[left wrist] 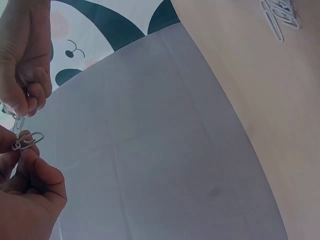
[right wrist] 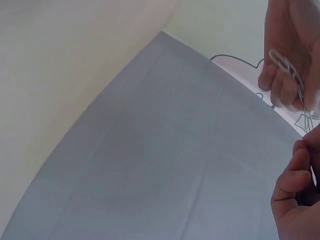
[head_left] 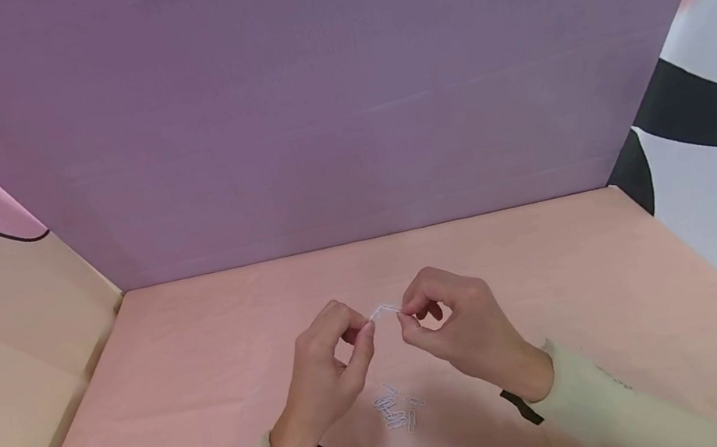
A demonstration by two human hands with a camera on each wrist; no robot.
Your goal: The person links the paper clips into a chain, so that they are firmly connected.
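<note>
Left hand (head_left: 327, 359) and right hand (head_left: 456, 322) raised just above the pink tabletop (head_left: 213, 374), fingertips nearly meeting. Each pinches one end of a pair of joined paper clips (head_left: 383, 311) between thumb and forefinger; other fingers curled. Below and nearer, between the wrists, a small pile of loose paper clips (head_left: 395, 409) on the table. Purple backdrop (head_left: 310, 105) far behind.
</note>
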